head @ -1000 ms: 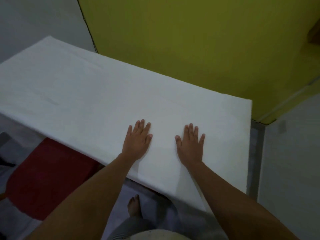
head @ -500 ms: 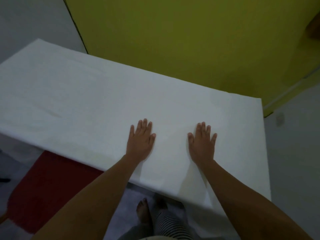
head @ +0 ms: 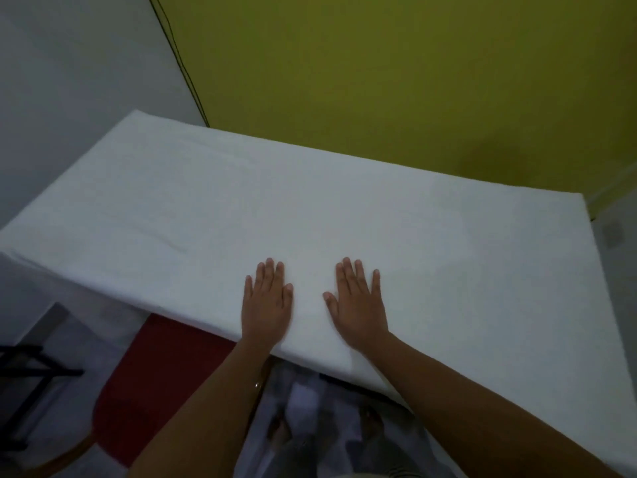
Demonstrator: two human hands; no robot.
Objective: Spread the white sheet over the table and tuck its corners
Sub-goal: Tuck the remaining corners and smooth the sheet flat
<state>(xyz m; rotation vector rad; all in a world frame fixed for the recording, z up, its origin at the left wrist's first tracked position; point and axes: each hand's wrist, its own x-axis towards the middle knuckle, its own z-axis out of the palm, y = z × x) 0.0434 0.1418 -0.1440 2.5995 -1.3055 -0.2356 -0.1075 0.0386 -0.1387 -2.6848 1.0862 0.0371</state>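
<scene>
1. The fingers (head: 269, 276) of the left hand (head: 265, 307) are straight and close together, lying flat on the cloth and gripping nothing; the thumb points toward the other hand.
2. The fingers (head: 347, 276) of the right hand (head: 360, 307) are also straight, a little more fanned, pressed flat and holding nothing.
3. The two hands lie palm down side by side, apart by a narrow strip of cloth, near the near edge of the surface, their wrists crossing that edge.
4. Both bare forearms reach in from the bottom of the view.
5. The white sheet (head: 310, 208) lies spread over the whole surface, which is hidden beneath it. It looks smooth, with a faint crease toward the left. Its near edge hangs over the side; whether the corners are tucked cannot be told.
6. Below the near edge, left of the left forearm, sits a red pad (head: 165, 374) with a curved wooden rim.
7. A black frame (head: 27, 374) stands on the floor at lower left.
8. Behind the surface are a yellow-green wall (head: 379, 81) and a grey wall (head: 69, 81), with a black cable (head: 179, 60) running down where they meet.
</scene>
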